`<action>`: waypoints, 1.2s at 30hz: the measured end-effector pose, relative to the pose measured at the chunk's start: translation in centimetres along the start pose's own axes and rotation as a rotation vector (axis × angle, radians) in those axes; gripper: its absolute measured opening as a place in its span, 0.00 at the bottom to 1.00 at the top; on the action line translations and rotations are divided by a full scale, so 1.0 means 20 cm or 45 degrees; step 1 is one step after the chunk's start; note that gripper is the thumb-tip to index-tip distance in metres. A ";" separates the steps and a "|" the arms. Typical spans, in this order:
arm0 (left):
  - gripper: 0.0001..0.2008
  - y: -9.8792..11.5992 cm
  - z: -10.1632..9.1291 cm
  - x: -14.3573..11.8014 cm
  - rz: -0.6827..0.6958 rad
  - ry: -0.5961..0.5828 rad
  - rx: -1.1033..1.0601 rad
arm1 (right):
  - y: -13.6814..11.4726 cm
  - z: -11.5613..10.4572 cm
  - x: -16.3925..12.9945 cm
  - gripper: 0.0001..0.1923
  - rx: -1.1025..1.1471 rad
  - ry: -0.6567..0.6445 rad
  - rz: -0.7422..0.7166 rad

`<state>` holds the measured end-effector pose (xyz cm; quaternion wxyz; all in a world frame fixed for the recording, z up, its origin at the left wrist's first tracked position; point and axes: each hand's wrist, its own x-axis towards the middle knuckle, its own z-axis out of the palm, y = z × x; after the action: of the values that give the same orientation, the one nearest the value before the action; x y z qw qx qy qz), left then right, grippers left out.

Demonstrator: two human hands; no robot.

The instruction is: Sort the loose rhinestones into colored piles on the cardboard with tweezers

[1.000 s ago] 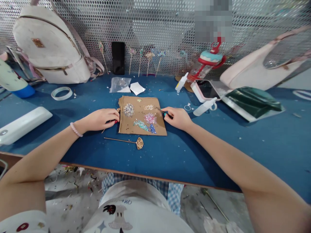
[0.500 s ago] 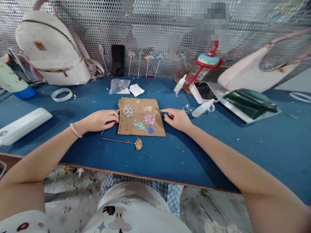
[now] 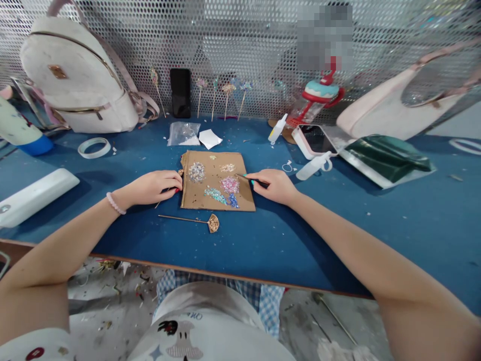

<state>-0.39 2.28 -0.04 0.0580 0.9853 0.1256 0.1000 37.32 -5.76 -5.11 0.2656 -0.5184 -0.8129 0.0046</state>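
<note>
Blue table (image 3: pixel 293 240), its front edge toward the wearer. Item: one sheet of brown cardboard (image 3: pixel 246 201), lying flat, set in from that front edge. On it, small loose pieces in heaps: a silvery heap (image 3: pixel 197 172) by the left edge; a pale gold heap (image 3: pixel 227 168) toward the far right corner; a pink heap (image 3: pixel 230 185) right of centre; a turquoise heap (image 3: pixel 215 195) and a deep-blue heap (image 3: pixel 233 200) along the near edge. Right hand (image 3: pixel 276 185): at the cardboard's right edge, fingers pinched on a slim dark tool (image 3: pixel 259 182), its tip above the sheet near the pink. Left hand (image 3: pixel 161 186): at the left edge, fingers drawn together around a thin gold stick (image 3: pixel 181 172), mostly hidden. One fan-headed stick (image 3: pixel 213 223): between cardboard and table's front edge, head to the right.
</note>
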 end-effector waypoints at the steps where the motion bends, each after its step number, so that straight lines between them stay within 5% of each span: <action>1: 0.14 0.00 0.00 0.00 0.000 0.002 -0.001 | 0.00 0.00 0.00 0.18 0.021 -0.007 -0.034; 6: 0.14 0.00 0.00 0.00 -0.008 0.000 -0.009 | -0.03 -0.01 -0.01 0.18 0.107 -0.039 -0.104; 10: 0.14 0.00 0.00 0.00 -0.004 0.009 -0.015 | -0.02 -0.02 0.00 0.18 0.194 0.103 0.111; 15: 0.14 0.00 0.00 0.00 0.026 0.020 -0.008 | 0.02 -0.01 0.04 0.17 0.944 0.312 0.631; 19: 0.14 0.00 0.00 0.00 -0.001 0.002 -0.013 | 0.03 0.01 0.06 0.14 1.406 0.317 0.774; 36: 0.15 -0.02 0.02 0.00 0.010 -0.003 -0.003 | -0.01 0.05 0.06 0.17 0.851 0.462 0.528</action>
<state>-0.34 2.60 -0.37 0.0591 0.9858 0.1216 0.0992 36.37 -4.51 -5.33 0.5509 -0.5487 -0.5853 0.2296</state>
